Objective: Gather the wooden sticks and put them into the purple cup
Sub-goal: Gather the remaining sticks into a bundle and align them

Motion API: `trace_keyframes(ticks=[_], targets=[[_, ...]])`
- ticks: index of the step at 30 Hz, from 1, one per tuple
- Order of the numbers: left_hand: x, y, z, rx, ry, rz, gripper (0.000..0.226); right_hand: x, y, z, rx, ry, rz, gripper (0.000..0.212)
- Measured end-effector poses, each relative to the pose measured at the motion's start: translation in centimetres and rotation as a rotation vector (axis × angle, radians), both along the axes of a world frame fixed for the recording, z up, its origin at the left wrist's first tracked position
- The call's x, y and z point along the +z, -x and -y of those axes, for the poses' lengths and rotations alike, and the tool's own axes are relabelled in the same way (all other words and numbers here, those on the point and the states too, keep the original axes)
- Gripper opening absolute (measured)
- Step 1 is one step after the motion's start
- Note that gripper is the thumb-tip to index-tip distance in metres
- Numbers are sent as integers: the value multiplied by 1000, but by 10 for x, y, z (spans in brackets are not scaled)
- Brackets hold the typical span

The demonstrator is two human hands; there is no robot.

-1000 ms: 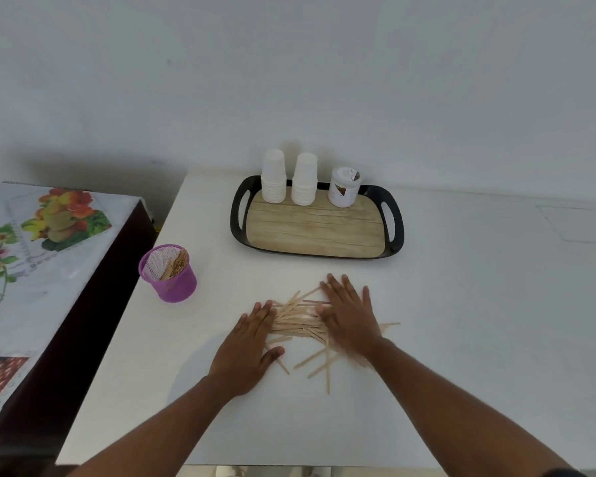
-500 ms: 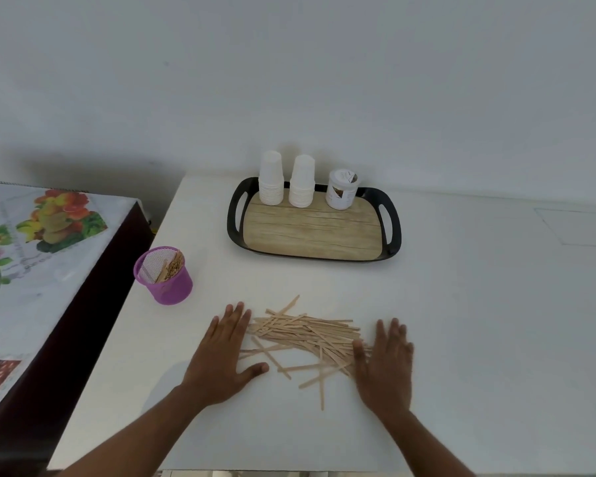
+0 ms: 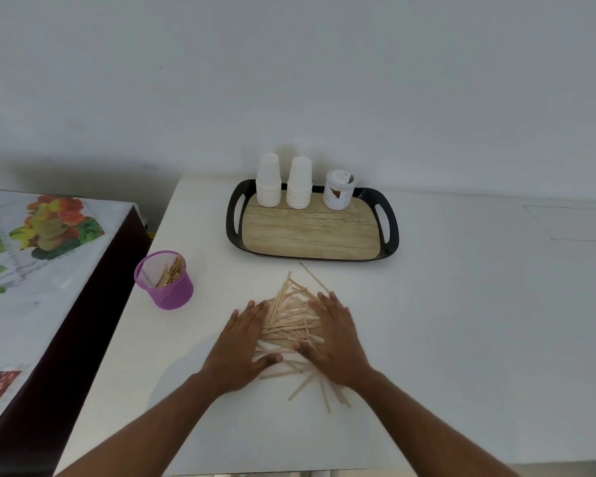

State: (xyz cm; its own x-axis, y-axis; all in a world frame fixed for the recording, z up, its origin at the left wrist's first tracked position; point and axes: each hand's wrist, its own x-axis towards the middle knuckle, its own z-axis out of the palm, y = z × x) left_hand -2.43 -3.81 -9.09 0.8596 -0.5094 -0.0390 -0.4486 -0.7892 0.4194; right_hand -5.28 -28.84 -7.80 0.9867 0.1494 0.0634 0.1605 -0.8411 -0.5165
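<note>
A loose pile of thin wooden sticks [image 3: 291, 320] lies on the white table [image 3: 461, 321] in front of me. My left hand [image 3: 240, 346] lies flat against the pile's left side, fingers spread. My right hand [image 3: 336, 342] lies flat on the pile's right side, covering some sticks. Neither hand grips anything. A few sticks poke out below my right hand. The purple mesh cup [image 3: 166, 282] stands to the left of the pile near the table's left edge, with several sticks leaning inside it.
A black tray with a wood-look floor [image 3: 391, 235] sits behind the pile, carrying two stacks of white paper cups [image 3: 268, 180] and a white tub [image 3: 338, 191]. A lower table with a flowered cloth [image 3: 31, 270] stands at the left, across a dark gap.
Both hands have swept inward from either side, pushing the spread sticks into a tighter, more upright heap. The right hand moved left onto the pile.
</note>
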Motion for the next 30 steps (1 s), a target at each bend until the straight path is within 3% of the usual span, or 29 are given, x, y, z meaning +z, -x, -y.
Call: trace_keyframes(ticks=[4, 10, 15, 19, 21, 26, 30], targets=[[11, -17, -5, 9, -27, -25, 119, 17, -29, 19, 91, 164, -107, 111], [12, -16, 28, -11, -60, -132, 126, 17, -68, -8, -127, 176, -254, 89], [6, -3, 29, -78, -2, -105, 128, 8, -51, -6, 87, 127, -198, 62], [7, 3, 22, -114, 55, -95, 130, 14, -34, 20, 218, 73, -176, 57], [8, 5, 20, -131, 62, -53, 132, 21, -30, 32, 206, 12, -174, 69], [10, 5, 27, -125, -56, -45, 149, 29, -25, 35, 411, 266, -225, 146], [10, 4, 38, -150, -138, -74, 154, 22, -25, 23, 473, 382, -217, 162]])
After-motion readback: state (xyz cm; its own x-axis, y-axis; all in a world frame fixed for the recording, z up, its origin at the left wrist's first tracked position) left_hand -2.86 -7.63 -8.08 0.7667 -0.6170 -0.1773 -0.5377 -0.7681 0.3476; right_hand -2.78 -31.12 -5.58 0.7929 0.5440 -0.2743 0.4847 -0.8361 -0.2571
